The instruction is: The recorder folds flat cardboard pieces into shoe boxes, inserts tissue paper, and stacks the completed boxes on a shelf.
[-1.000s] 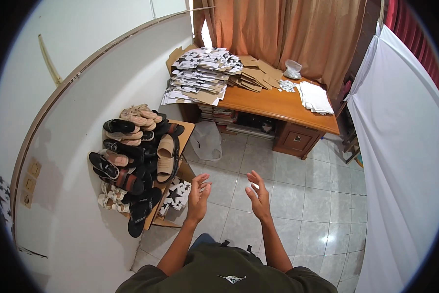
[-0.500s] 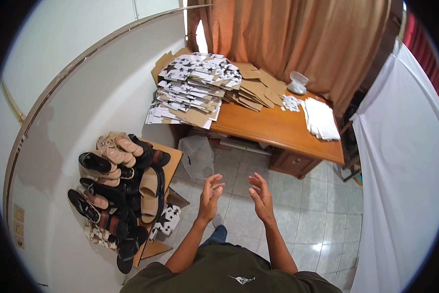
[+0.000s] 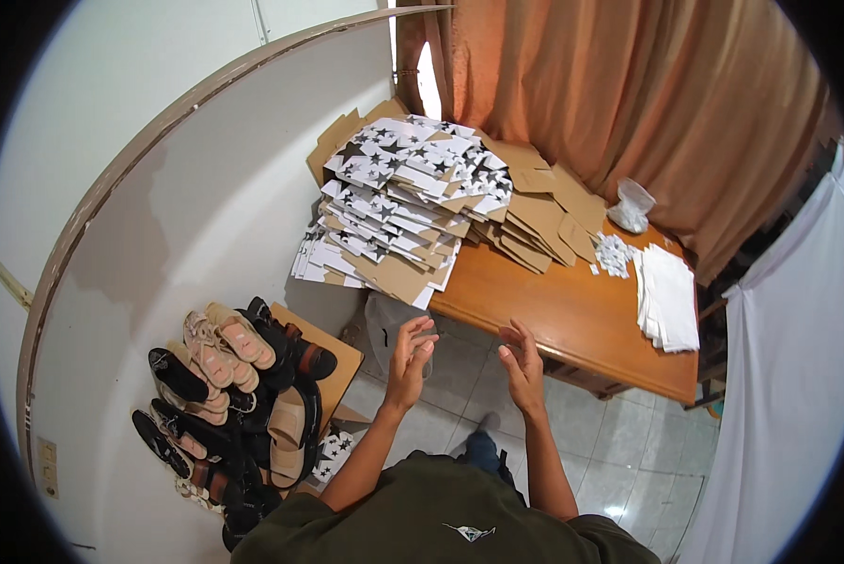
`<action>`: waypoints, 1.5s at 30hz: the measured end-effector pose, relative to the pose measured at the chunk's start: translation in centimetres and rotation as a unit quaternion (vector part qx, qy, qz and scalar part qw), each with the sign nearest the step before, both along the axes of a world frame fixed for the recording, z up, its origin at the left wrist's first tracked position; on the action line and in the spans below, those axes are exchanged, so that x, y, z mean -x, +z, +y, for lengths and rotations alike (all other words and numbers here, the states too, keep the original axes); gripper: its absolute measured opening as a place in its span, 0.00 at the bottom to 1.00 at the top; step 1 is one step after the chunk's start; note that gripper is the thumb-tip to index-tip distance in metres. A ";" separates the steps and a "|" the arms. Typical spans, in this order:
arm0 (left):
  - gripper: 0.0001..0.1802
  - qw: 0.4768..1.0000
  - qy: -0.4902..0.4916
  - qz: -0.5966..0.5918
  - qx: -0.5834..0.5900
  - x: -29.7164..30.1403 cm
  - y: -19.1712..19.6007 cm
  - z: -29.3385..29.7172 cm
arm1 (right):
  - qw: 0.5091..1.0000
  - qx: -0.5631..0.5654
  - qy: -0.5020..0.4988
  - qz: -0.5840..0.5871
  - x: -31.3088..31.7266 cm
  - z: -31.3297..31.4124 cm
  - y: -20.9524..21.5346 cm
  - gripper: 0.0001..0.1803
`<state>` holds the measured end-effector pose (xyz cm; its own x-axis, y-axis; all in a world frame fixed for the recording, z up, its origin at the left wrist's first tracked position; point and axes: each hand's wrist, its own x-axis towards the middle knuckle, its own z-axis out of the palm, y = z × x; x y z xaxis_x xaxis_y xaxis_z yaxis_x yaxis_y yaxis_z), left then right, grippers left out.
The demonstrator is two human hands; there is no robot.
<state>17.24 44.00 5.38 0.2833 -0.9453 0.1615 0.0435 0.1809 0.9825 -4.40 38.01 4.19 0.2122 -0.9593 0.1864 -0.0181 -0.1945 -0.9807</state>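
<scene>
1. Now nearer the wooden desk (image 3: 572, 320) than a second ago, closing on the stack of star-printed flat boxes (image 3: 398, 202) at its left end.
2. Left hand (image 3: 409, 355) and right hand (image 3: 523, 362) both spread, empty, raised just before the desk's front edge.

Stack of flattened cartons (image 3: 398, 211), white with black stars and brown kraft undersides, on the left end of the wooden surface (image 3: 572, 320), overhanging its edge. Plain brown flat cartons (image 3: 535, 221) fanned just right of it. Clear plastic bag (image 3: 632, 205) at the back by the curtain. White sheet stack (image 3: 668, 299) at the right end; small white printed pieces (image 3: 615, 254) beside it.
</scene>
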 end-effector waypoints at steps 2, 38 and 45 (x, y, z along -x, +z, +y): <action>0.32 1.000 0.018 -0.002 -0.002 0.1 -0.5 -3.0 | 1.000 0.005 0.018 -0.007 -0.2 -3.9 -0.7 0.33; 0.25 0.974 0.198 -0.074 -0.080 -13.1 -3.3 -45.2 | 0.991 0.039 0.105 0.074 -18.1 -51.1 -3.9 0.26; 0.26 0.894 0.191 -0.403 -0.044 -18.5 -3.3 -50.3 | 0.972 0.076 -0.033 0.220 -23.2 -54.4 -2.9 0.26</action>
<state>35.73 -6.29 2.13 0.4135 -0.8239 0.3876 -0.7331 -0.0488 0.6783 18.84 -16.43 1.26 0.2416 -0.9422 0.2321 -0.4474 -0.3204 -0.8350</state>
